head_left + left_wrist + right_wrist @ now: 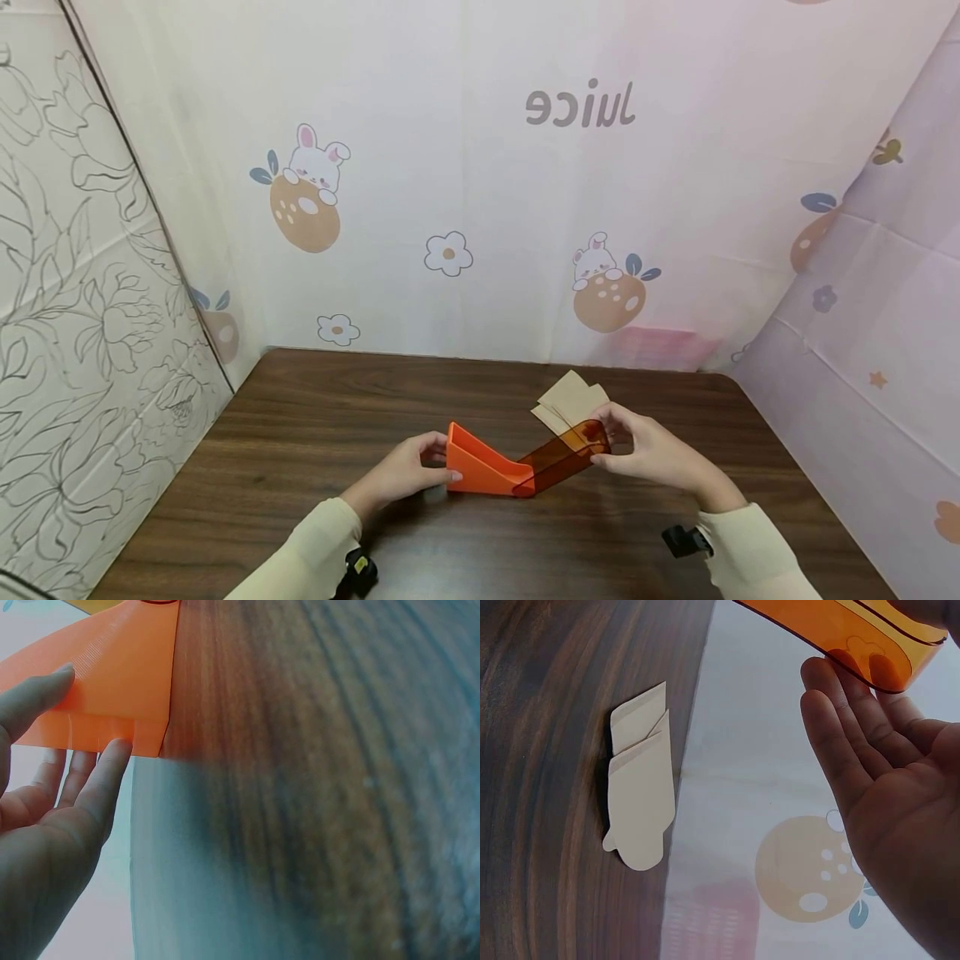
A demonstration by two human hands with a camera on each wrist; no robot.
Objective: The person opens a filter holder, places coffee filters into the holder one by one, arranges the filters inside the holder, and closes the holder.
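An orange plastic box with a sloping top edge rests on the table, joined at its low right end to a see-through amber lid. The lid is swung open and slants up to the right. My left hand grips the box's tall left end; in the left wrist view the thumb lies on one face of the orange box and the fingertips touch its edge. My right hand holds the lid's free end between thumb and fingers, and some fingers show through the amber lid.
Several tan papers, like coffee filters, lie overlapped on the dark wood table behind the lid. In the right wrist view the papers lie near the table's edge. Printed curtains hang behind and at both sides.
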